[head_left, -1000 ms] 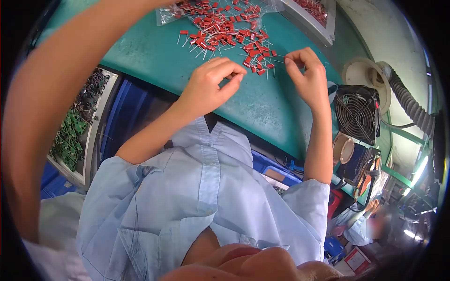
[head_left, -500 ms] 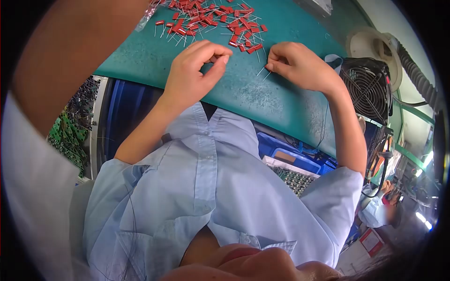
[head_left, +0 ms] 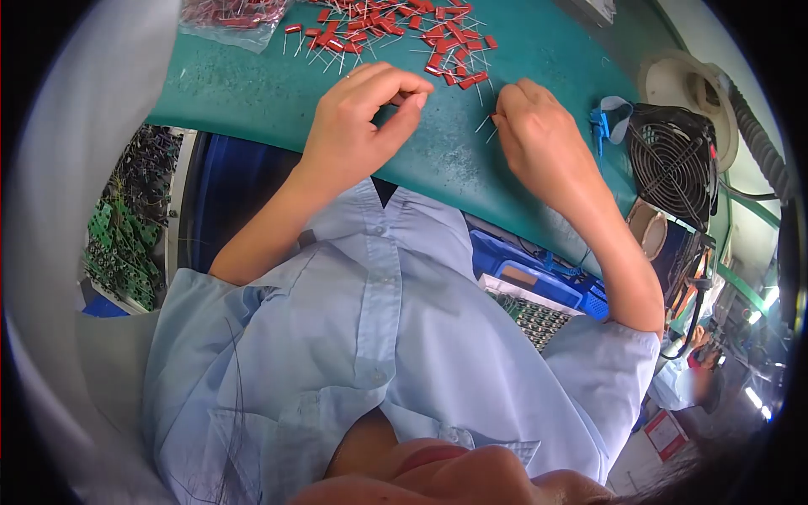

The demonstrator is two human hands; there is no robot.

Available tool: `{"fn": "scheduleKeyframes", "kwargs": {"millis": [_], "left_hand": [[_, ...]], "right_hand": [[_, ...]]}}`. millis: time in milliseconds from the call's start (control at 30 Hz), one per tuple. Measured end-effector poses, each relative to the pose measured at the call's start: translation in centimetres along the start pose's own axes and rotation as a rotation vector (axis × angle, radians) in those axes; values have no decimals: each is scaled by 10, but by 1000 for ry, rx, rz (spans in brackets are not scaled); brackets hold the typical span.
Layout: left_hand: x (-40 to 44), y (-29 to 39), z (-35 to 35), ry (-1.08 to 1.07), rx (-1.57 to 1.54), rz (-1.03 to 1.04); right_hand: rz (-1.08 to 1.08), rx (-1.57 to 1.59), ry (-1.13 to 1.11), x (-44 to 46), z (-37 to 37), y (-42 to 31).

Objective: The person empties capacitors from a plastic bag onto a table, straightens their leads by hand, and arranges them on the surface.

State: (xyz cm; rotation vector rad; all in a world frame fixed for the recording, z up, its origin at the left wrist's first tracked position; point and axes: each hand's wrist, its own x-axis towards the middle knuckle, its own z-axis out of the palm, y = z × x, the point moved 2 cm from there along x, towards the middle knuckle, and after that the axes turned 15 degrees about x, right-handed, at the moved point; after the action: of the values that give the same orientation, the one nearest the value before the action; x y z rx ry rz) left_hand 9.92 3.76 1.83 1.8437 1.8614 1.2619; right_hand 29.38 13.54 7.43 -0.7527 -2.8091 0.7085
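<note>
My right hand point(head_left: 543, 139) is closed in a pinch, knuckles up, on the green mat. Two thin wire leads point(head_left: 486, 128) stick out from its fingertips; they match those of the red capacitors nearby, though the body is hidden. To its left, my left hand point(head_left: 358, 122) hovers over the mat with thumb and forefinger nearly meeting. Anything between those fingers is too small or hidden to make out. Just beyond both hands lies a loose pile of red capacitors point(head_left: 454, 40) with long wire legs.
A clear plastic bag point(head_left: 231, 35) of more red capacitors lies at the back left. Another person's pale sleeve point(head_left: 93, 109) fills the left edge. A black fan point(head_left: 672, 164) and a blue clip point(head_left: 599, 126) are at the right. Green circuit boards point(head_left: 126, 252) sit low on the left.
My right hand has turned so its knuckles face up, leads still at its fingertips. The other person's bare arm has left the upper left, uncovering the bag. The whole view has shifted slightly.
</note>
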Motion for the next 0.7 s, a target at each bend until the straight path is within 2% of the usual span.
{"fn": "scheduleKeyframes", "kwargs": {"millis": [367,467,567,700], "left_hand": [[0,-2,-2,15,-12,11],[0,-2,-2,16,-26,16],[0,0,-4,29,-75,5],[0,2,-7,27,-5,43]], "right_hand": [[-82,-346,46,-6,15,-19],[-86,-130,99,-5,6,-6],[97,308,156,6,-25,1],[183,531,329,29,-33,46]]}}
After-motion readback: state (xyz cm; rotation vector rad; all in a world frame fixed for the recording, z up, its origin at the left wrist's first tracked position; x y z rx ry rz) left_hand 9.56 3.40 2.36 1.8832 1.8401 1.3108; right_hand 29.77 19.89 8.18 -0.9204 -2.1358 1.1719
